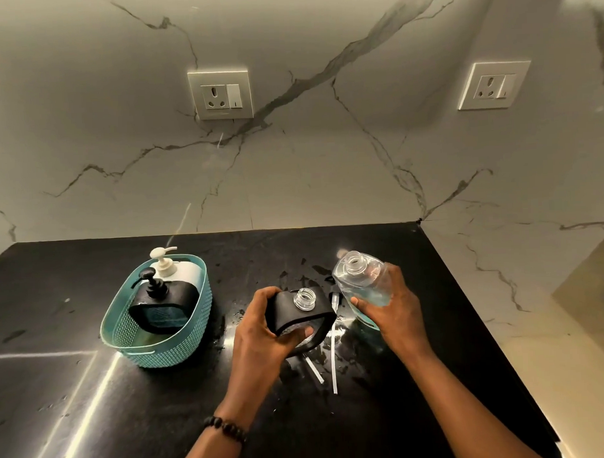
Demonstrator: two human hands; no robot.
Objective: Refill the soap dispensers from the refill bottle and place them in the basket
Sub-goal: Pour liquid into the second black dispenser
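My left hand (pixel 263 328) grips a black-sleeved glass soap dispenser (pixel 301 309) with its neck open and no pump on it, tilted over the black counter. My right hand (pixel 390 306) holds the clear refill bottle (pixel 362 281), uncapped, upright, with blue liquid in its lower part. The bottle stands just right of the dispenser, apart from it. A teal basket (pixel 154 350) at the left holds a black dispenser (pixel 159 307) with a black pump and a white dispenser (pixel 178 269) with a cream pump.
Two white pump tubes (pixel 333 359) lie on the wet black counter (pixel 77 391) under and right of the held dispenser. A marble wall with two sockets (pixel 220 94) rises behind. The counter ends at a marble side wall on the right.
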